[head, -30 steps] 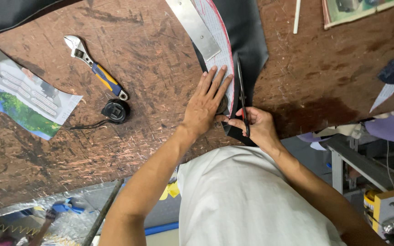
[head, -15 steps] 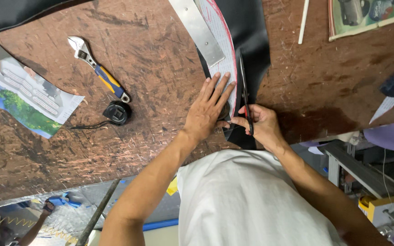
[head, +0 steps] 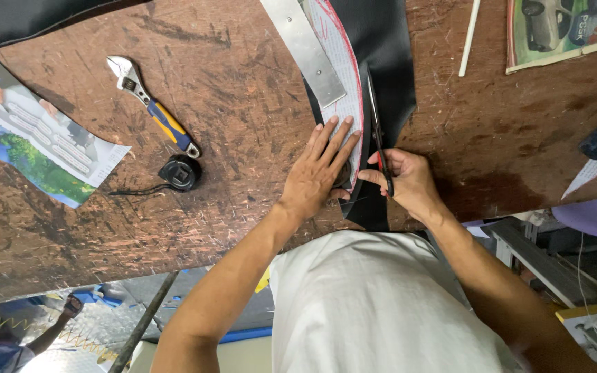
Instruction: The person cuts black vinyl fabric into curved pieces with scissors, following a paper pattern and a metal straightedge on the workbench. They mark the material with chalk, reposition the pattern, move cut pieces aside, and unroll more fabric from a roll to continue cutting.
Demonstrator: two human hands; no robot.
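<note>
On black sheet point(head: 381, 62): right hand point(head: 409, 183) grips scissors point(head: 378, 138).

Single head camera, looking steeply down, close over worktable point(head: 229, 207).

White short-sleeved shirt; bare forearms.

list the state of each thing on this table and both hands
left hand: flat, pressing the white paper pattern
right hand: gripping the black scissors
black scissors: blades in the black sheet material
flat metal ruler: lying on pattern
blue-and-yellow adjustable wrench: lying untouched
black tape measure: lying untouched
</note>
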